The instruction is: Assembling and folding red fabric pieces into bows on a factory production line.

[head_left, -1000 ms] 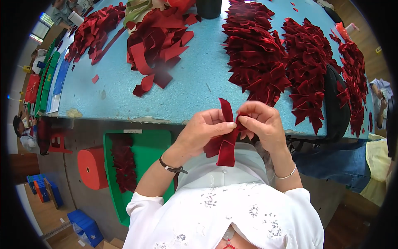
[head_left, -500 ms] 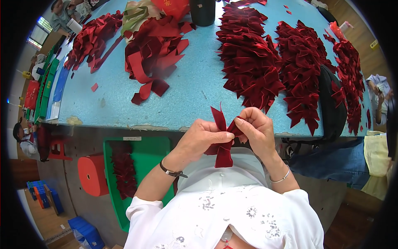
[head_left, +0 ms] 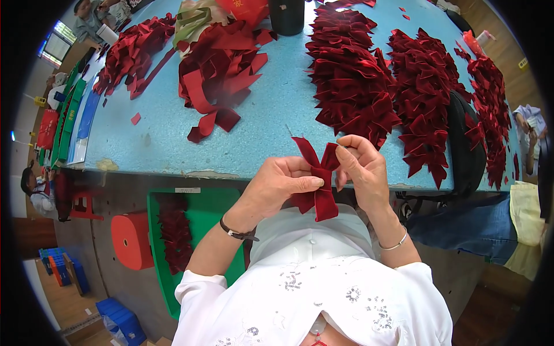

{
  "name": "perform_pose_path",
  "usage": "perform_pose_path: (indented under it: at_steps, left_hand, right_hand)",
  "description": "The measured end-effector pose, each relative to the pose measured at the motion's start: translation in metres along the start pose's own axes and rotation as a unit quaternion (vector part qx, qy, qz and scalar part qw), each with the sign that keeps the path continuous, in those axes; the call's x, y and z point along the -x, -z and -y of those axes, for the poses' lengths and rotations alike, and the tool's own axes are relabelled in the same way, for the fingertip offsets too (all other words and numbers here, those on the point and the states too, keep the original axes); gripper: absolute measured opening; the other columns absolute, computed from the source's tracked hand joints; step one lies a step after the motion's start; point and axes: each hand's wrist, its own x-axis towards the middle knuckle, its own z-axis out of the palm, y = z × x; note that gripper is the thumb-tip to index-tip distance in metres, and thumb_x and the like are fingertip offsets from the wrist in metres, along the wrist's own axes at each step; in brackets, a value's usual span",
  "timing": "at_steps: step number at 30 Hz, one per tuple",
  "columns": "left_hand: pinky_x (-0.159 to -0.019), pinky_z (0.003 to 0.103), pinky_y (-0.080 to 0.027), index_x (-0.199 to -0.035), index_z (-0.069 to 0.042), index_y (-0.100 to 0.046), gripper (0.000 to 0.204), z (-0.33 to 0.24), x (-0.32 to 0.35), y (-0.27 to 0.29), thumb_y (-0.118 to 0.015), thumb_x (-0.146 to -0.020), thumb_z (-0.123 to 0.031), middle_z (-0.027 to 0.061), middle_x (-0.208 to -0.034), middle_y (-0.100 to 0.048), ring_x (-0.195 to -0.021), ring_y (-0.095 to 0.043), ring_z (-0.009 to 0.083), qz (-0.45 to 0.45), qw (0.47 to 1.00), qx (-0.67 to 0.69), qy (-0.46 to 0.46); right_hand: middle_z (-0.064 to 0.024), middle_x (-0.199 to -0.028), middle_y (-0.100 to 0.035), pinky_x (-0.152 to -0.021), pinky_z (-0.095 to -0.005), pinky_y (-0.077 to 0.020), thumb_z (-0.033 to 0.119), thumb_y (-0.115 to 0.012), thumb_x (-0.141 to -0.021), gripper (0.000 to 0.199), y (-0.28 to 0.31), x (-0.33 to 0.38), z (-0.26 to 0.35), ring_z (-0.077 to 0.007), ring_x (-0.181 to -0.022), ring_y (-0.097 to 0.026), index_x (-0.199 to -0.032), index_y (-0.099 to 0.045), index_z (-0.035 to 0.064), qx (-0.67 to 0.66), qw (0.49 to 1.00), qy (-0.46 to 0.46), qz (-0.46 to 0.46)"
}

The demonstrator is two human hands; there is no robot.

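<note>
Just beyond the table's front edge on my side, a dark red velvet bow (head_left: pixel 326 203) is held between my hands. My left hand (head_left: pixel 284 183) pinches its middle, thumb in front, fingers behind. My right hand (head_left: pixel 366 168) has its thumb and fingertips closed at the bow's upper right loop. Two ends point up and two hang down. Beyond, finished bows (head_left: pixel 353 92) lie overlapped in a long row, with a second row of bows (head_left: pixel 423 106) and a third row of bows (head_left: pixel 488 109) to the right. Loose red ribbon strips (head_left: pixel 216 66) form a heap at left centre.
The blue tabletop (head_left: pixel 156 130) has a chipped front edge. A black bag (head_left: pixel 464 153) sits on the right, a dark cup (head_left: pixel 287 17) at the back. Below left are a green crate (head_left: pixel 222 210) with bows and a red roll (head_left: pixel 131 242). Other people are around the table.
The bow has turned to show its front more, and its upper right loop stands up. My right hand has risen slightly and shifted from the bow's middle to that loop.
</note>
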Motion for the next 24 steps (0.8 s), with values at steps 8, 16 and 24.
perform_pose_path:
  at_steps: [8, 16, 24]
  left_hand:
    - [-0.072, 0.025, -0.052, -0.100, 0.005, -0.060, 0.023, 0.006, -0.003, -0.006, -0.066, -0.079, 0.000, 0.0089, -0.091, -0.065, -0.081, -0.063, 0.0131, -0.016, 0.998, 0.012, -0.052]
    - [-0.070, 0.027, -0.052, -0.097, 0.006, -0.060, 0.019, 0.013, 0.005, 0.003, -0.064, -0.080, 0.000, 0.0114, -0.088, -0.065, -0.081, -0.062, 0.0148, -0.009, 1.000, -0.017, -0.018]
    - [-0.070, 0.024, -0.049, -0.094, 0.003, -0.061, 0.014, 0.021, 0.004, 0.003, -0.064, -0.082, -0.004, 0.0080, -0.086, -0.065, -0.078, -0.061, 0.0125, -0.029, 0.998, 0.018, -0.044]
  right_hand:
    - [-0.0038, -0.078, -0.062, -0.053, -0.0214, -0.0467, 0.014, -0.062, -0.087, 0.019, -0.001, 0.010, 0.007, -0.0077, -0.061, -0.056, -0.098, -0.059, -0.0010, 0.101, 0.992, -0.007, 0.075]
    - [-0.0040, -0.080, -0.062, -0.062, -0.0213, -0.0471, 0.013, -0.065, -0.084, 0.020, -0.002, 0.011, 0.006, -0.0081, -0.071, -0.057, -0.097, -0.059, -0.0007, 0.062, 0.998, 0.008, 0.005]
    - [-0.0026, -0.079, -0.061, -0.061, -0.0195, -0.0441, 0.015, -0.065, -0.085, 0.018, 0.000, 0.013, 0.002, -0.0059, -0.071, -0.054, -0.090, -0.058, -0.0001, 0.068, 0.995, -0.005, 0.068]
